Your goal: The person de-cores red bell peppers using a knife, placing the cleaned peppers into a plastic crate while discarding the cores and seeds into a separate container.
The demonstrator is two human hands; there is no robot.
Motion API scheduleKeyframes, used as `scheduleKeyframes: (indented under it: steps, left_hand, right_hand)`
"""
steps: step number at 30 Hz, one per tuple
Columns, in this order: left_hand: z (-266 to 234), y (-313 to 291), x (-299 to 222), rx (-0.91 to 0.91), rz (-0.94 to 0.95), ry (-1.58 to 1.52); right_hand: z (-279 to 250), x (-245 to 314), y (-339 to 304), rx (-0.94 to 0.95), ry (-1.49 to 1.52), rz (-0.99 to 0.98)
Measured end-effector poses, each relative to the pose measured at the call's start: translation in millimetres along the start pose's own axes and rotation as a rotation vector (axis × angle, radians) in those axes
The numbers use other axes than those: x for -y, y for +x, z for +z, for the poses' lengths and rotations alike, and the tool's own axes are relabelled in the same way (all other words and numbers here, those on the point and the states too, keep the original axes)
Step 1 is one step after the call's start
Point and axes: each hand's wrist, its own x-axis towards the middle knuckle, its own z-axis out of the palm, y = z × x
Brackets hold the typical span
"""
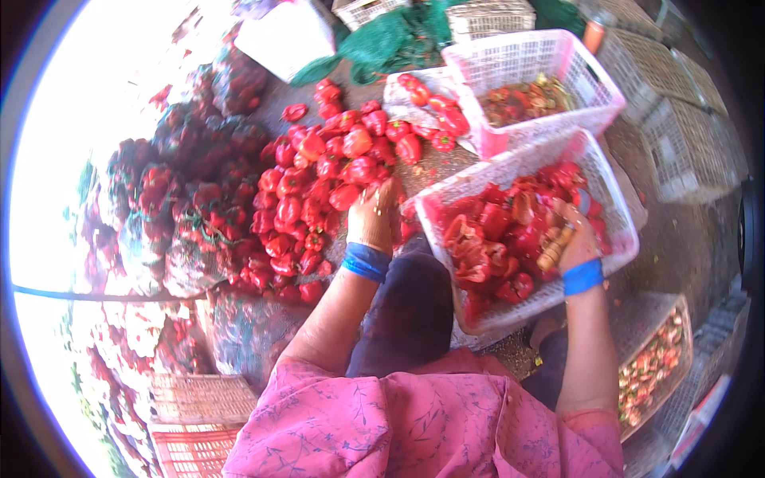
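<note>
My left hand (374,217) reaches to the near right edge of a large heap of red bell peppers (288,209), its back toward me. One pepper (344,197) lies right beside its fingers, which are mostly hidden, so I cannot see what they hold. My right hand (579,240) is over a white plastic crate (625,239) filled with red peppers (496,221), several of them cut open. Its fingers are closed around a tool with a ridged, yellow-brown handle (555,249); the tool's working end is not clear. A blue band circles each wrist.
Behind the filled crate stands a pinkish-white crate (542,44) with pepper scraps in its bottom. Net sacks of peppers (187,175) are piled left. Green netting (390,44) and a white container (287,36) lie at the back. A bin of scraps (653,370) and stacked crates (677,143) stand right.
</note>
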Motion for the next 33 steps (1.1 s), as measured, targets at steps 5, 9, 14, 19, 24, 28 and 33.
scheduleKeyframes:
  steps: [5,9,14,19,24,28,33]
  left_hand:
    - [-150,49,114,-0.341,-0.242,0.189]
    - [-218,105,167,-0.421,-0.419,0.073]
    - [-258,226,164,-0.596,-0.479,-0.126]
    - [-282,350,189,-0.625,-0.722,-0.327]
    - [-267,414,208,-0.856,-0.733,-0.05]
    - [-291,417,231,-0.966,-0.657,0.103]
    - [-262,366,199,-0.855,-0.376,-0.448]
  right_hand:
    - [4,-10,20,-0.148,-0.213,-0.014]
    - [25,-35,39,-0.357,-0.738,0.08]
    - [19,-69,57,-0.302,-0.923,-0.221]
    - [19,-84,66,-0.441,-0.958,-0.234]
    - [11,-87,69,-0.46,-0.988,-0.199]
    - [11,-90,78,-0.446,-0.976,-0.203]
    - [31,-85,73,-0.448,-0.904,-0.232]
